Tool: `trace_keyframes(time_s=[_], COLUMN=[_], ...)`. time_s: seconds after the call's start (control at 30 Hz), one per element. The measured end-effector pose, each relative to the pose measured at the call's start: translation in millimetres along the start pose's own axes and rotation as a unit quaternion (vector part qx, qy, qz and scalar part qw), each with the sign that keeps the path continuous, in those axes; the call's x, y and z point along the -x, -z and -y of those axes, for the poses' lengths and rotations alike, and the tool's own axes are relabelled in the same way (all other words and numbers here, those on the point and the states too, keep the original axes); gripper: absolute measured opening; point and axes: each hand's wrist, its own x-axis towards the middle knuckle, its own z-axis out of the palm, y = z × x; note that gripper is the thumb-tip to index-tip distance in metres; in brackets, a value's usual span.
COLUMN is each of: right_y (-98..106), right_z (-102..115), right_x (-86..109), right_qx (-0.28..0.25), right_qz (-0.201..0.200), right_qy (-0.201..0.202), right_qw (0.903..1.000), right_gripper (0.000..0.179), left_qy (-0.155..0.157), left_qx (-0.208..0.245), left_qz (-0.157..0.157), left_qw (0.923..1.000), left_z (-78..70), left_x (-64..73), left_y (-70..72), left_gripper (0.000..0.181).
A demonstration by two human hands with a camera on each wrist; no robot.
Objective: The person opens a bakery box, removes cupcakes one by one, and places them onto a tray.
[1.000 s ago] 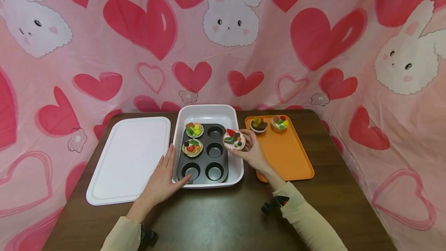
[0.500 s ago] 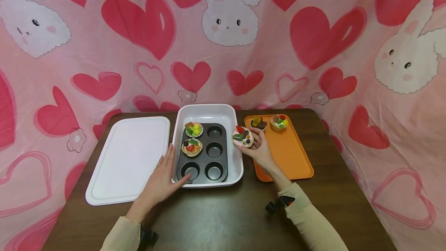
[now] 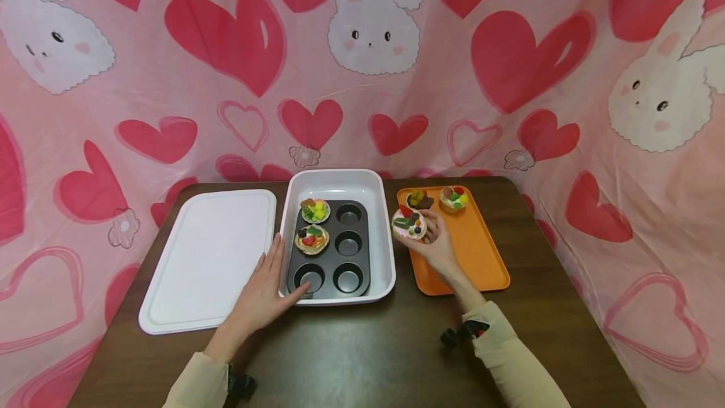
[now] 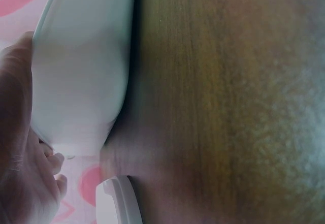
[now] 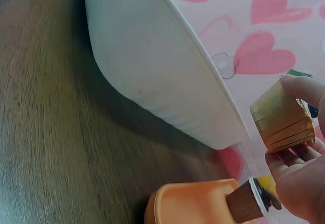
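Observation:
My right hand [image 3: 437, 245] holds a fruit tart [image 3: 409, 224] with a strawberry and cream top, raised over the left edge of the orange tray [image 3: 472, 257]. The right wrist view shows the tart's tan pleated cup [image 5: 284, 117] between thumb and fingers. Fingers extended, my left hand [image 3: 263, 294] rests at the near left corner of the white basin [image 3: 387, 269]. Inside the basin lies a dark muffin pan [image 3: 330, 257]. Two fruit tarts, one yellow-green [image 3: 315, 211] and one with strawberry [image 3: 312, 240], sit in its left column; the other cups hold nothing.
A chocolate cupcake [image 3: 420, 200] and another fruit tart [image 3: 454, 199] stand at the orange tray's far end. To the left of the basin lies a white tray [image 3: 212, 257]. A pink heart-print cloth [image 3: 351, 124] hangs behind the brown table [image 3: 340, 357].
My right hand has carried the fruit tart rightward, from above the muffin pan's right side to above the orange tray's left edge. The left hand stays at the basin corner.

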Motion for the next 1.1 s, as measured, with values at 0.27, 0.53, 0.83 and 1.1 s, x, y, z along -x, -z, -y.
trace_keyframes(time_s=[0.27,0.53,0.83,1.1], right_y=[13.0,28.5,44.0,53.8], right_z=[-3.9,-6.0,-9.2,-13.0], right_x=[0.0,-0.5,-2.3,-4.6], right_qx=[0.008,0.022,0.031,0.045], right_qz=[-0.017,-0.037,-0.058,-0.071], right_qy=[-0.001,-0.018,-0.026,-0.042], right_qw=[0.9998,0.9989,0.9975,0.9956], right_gripper=[0.077,0.078,0.078,0.078], left_qy=[-0.002,-0.006,-0.006,-0.011], left_qx=[-0.003,-0.01,-0.013,-0.019], left_qz=[-0.002,-0.005,-0.005,-0.009], left_qw=[1.0,0.9999,0.9999,0.9997], left_z=[0.3,0.1,0.2,1.2], left_x=[-0.5,-0.4,-0.5,-0.4], left_y=[-0.7,-0.2,0.1,-0.8], left_gripper=[0.123,0.123,0.123,0.123])
